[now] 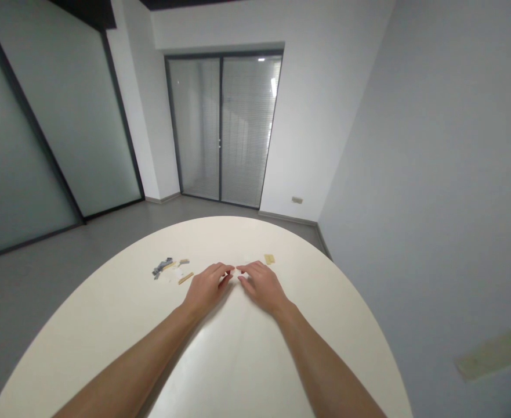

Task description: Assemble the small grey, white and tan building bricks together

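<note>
My left hand (209,287) and my right hand (263,285) rest low over the middle of the table, their fingertips almost meeting. Fingers curl on both, thumb and index finger drawn close together. Something small and pale may sit between the fingertips, but it blends with the white tabletop and I cannot make it out. Just left of my left hand lies a thin yellowish strip (185,278). Beyond my right hand is a small yellow piece (269,259), flat on the table.
A loose pile of small grey pieces (163,267) lies left on the round white table (107,325), with pale scraps (177,272) beside it. Behind the table stand a glass door with blinds (220,128) and frosted panels (81,116). A grey wall (446,174) rises on the right.
</note>
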Demonstrator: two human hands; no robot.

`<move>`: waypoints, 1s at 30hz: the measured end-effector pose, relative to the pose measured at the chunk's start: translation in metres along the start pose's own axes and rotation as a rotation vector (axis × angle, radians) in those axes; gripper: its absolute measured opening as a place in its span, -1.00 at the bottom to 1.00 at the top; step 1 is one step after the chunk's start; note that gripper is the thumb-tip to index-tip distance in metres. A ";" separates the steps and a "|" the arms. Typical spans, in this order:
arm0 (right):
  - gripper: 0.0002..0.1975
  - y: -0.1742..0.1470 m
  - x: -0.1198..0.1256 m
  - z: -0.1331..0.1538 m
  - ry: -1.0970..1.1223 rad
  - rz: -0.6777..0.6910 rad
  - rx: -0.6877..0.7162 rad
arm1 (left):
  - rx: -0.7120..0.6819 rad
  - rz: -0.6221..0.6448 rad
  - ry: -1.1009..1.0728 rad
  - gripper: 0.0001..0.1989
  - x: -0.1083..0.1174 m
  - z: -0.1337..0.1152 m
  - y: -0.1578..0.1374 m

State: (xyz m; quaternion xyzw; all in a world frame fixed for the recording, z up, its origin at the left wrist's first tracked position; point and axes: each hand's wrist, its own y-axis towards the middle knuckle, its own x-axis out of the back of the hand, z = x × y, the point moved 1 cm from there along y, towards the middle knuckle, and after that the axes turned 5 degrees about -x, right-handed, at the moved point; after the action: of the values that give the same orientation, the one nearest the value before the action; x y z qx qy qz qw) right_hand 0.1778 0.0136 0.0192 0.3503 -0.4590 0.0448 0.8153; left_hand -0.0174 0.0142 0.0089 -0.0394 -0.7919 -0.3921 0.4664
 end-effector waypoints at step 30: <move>-0.86 0.001 -0.001 0.000 0.008 -0.010 -0.011 | 0.011 -0.004 -0.014 -0.76 0.001 0.001 0.000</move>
State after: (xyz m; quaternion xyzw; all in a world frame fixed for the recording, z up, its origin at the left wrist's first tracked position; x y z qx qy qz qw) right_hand 0.1771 0.0143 0.0192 0.3479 -0.4541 0.0394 0.8193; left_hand -0.0186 0.0146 0.0093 -0.0378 -0.7972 -0.3887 0.4604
